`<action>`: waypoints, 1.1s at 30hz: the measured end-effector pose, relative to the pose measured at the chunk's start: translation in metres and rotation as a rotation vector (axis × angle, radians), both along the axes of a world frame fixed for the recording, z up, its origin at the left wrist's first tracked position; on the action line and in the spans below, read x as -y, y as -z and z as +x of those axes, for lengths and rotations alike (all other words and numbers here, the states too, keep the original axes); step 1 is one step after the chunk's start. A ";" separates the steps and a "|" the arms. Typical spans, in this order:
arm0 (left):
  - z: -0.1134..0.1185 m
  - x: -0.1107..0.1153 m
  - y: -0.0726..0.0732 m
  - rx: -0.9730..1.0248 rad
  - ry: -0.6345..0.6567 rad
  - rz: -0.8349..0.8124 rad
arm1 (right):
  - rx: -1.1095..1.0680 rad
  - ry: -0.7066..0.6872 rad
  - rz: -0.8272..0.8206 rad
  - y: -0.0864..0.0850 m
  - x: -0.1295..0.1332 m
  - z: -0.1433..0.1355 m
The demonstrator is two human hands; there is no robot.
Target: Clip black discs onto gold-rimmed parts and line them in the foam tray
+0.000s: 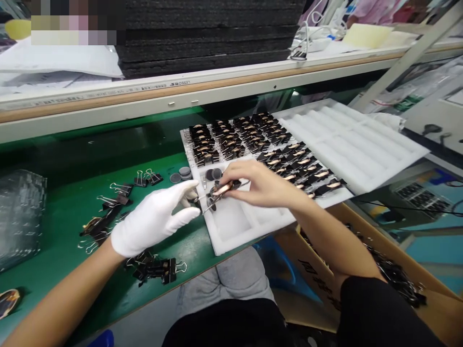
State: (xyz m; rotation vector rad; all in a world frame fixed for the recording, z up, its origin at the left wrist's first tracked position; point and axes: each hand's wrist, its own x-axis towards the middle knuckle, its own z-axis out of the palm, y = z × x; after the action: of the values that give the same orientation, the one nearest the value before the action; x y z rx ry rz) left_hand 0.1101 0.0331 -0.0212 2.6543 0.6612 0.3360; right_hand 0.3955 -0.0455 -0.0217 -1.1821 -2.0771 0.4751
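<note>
- Nearest me, loose black binder clips [168, 271] lie on the green bench [65, 217].
- My gloved left hand [148, 221] has thumb and forefinger parted beside a clipped piece [222, 189]; I cannot tell whether they grip it.
- My bare right hand [253, 182] pinches that piece between its fingers, over a white tray [231, 221].
- Rows of similar pieces [233, 143] lie beyond.

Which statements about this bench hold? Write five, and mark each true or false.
1. The left hand wears a white glove. True.
2. The right hand holds a clipped piece above a white tray. True.
3. The right hand is gloved too. False: it is bare.
4. Loose binder clips lie on the green tabletop. True.
5. The white tray is filled throughout. False: its near end has bare space.
</note>
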 end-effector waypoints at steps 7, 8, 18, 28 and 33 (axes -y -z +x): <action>-0.006 -0.007 -0.010 0.051 -0.133 0.134 | 0.222 0.517 -0.092 0.023 -0.043 0.103; -0.006 -0.007 -0.011 0.045 -0.126 0.135 | 0.265 0.558 -0.126 0.029 -0.047 0.108; -0.003 -0.003 -0.008 -0.006 -0.030 0.210 | 0.426 0.578 -0.217 0.061 -0.063 0.095; -0.061 -0.024 -0.046 0.205 -0.446 0.408 | 0.816 0.460 0.198 0.058 -0.029 0.001; -0.137 -0.020 -0.020 0.592 -0.811 0.681 | 0.812 0.368 0.353 0.095 -0.024 -0.009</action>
State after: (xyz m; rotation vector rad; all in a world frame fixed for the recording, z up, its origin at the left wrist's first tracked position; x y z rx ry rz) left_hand -0.0268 0.0535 -0.0010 2.4451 1.5804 1.7425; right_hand 0.3867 -0.0219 -0.1163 -1.6470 -2.3460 -0.6262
